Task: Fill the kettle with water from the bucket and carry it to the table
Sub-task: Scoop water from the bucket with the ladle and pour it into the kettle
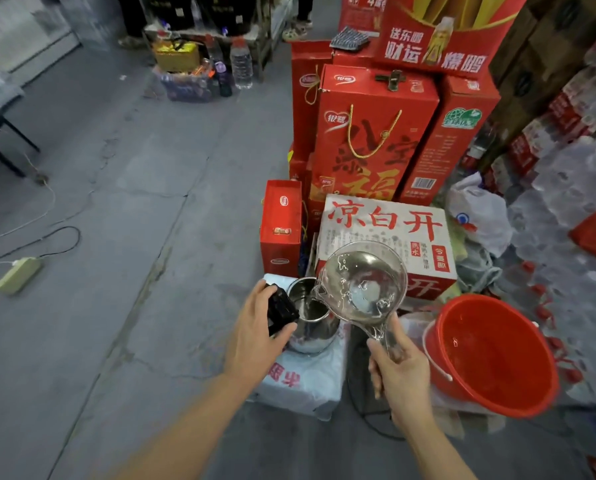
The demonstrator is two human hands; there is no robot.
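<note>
A steel kettle [312, 336] stands open on a white plastic-wrapped pack [303, 386]. My left hand [255, 334] grips its black handle and lid [282, 310] at the left side. My right hand [402, 372] holds the handle of a clear plastic ladle [362, 282], which is tilted left so its spout sits over the kettle's mouth and water runs in. A red bucket [490, 355] with a white bail stands to the right of my right hand; how much water is in it I cannot tell.
Red gift boxes [369, 133] and a white carton [386, 230] are stacked right behind the kettle. Packs of bottled water [573, 188] fill the right side. A power strip [17, 274] with cables lies on the concrete floor at left. A dark table leg [2, 157] shows at far left.
</note>
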